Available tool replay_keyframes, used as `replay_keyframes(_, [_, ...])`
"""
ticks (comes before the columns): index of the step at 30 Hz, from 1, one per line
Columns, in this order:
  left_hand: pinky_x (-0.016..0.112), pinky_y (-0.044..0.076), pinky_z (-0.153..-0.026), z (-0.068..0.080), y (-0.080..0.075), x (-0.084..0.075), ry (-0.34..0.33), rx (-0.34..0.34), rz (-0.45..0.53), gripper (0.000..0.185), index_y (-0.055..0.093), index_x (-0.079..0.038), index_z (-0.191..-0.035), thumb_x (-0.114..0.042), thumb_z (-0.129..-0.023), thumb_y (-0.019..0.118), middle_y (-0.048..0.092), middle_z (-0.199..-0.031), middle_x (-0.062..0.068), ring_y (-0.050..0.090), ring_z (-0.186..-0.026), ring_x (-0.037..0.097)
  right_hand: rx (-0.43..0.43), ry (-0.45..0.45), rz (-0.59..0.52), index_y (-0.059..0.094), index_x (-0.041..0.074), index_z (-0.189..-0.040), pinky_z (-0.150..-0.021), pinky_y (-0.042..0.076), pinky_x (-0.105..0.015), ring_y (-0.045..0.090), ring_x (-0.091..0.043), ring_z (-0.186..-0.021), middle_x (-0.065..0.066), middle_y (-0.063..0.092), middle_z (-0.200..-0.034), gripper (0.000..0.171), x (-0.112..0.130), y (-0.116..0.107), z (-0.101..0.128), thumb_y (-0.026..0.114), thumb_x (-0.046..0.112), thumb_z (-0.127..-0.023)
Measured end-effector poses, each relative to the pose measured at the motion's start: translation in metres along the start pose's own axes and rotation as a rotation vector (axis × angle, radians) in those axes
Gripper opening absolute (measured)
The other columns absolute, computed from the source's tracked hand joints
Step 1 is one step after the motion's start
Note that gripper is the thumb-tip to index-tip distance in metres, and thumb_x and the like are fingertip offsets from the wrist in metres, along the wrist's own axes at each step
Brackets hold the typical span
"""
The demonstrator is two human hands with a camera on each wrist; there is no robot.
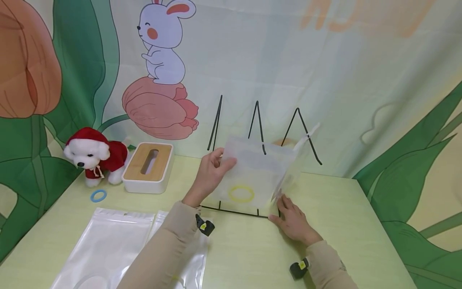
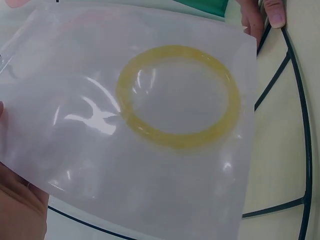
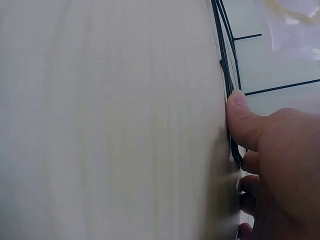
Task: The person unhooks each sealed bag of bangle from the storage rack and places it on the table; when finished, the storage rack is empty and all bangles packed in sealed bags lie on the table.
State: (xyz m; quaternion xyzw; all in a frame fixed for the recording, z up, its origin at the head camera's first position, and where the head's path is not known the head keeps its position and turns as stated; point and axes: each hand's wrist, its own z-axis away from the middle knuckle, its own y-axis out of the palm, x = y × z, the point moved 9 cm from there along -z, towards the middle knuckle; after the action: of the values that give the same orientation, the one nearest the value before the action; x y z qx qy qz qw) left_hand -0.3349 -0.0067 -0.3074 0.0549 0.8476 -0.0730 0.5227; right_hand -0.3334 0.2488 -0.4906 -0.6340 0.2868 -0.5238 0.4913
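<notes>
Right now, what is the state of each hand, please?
Left hand: grips the frosted plastic pouch containing a yellow ring.
Right hand: thumb presses the black wire rack.

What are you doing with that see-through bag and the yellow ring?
A person's left hand holds a frosted plastic bag by its top corner, with a yellow ring inside it. The bag stands in a black wire rack on the table. The right hand rests at the rack's base, thumb against the wire. More bags lie flat nearby, beside a blue ring.
</notes>
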Motion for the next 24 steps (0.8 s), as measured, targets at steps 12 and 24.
replay_keyframes(12, [0.026, 0.027, -0.049, -0.005, 0.009, -0.001, 0.095, 0.068, 0.012, 0.019, 0.069, -0.013, -0.106, -0.023, -0.094, 0.059, 0.054, -0.06, 0.013, 0.037, -0.055, 0.024, 0.012, 0.023, -0.014, 0.02, -0.006, -0.145, -0.104, 0.013, -0.066, 0.007, -0.042, -0.139, -0.024, 0.008, -0.153, 0.075, 0.001, -0.002, 0.001, 0.046, 0.046, -0.096])
replay_keyframes(24, [0.028, 0.034, -0.056, -0.005, 0.013, -0.004, 0.128, 0.053, 0.06, 0.023, 0.069, -0.018, -0.11, -0.03, -0.096, 0.055, 0.048, -0.06, 0.022, 0.039, -0.062, 0.027, 0.012, 0.006, -0.003, 0.017, -0.005, -0.146, -0.104, 0.014, -0.066, 0.007, -0.042, -0.139, -0.024, 0.006, -0.153, 0.076, 0.003, -0.003, 0.002, 0.045, 0.045, -0.097])
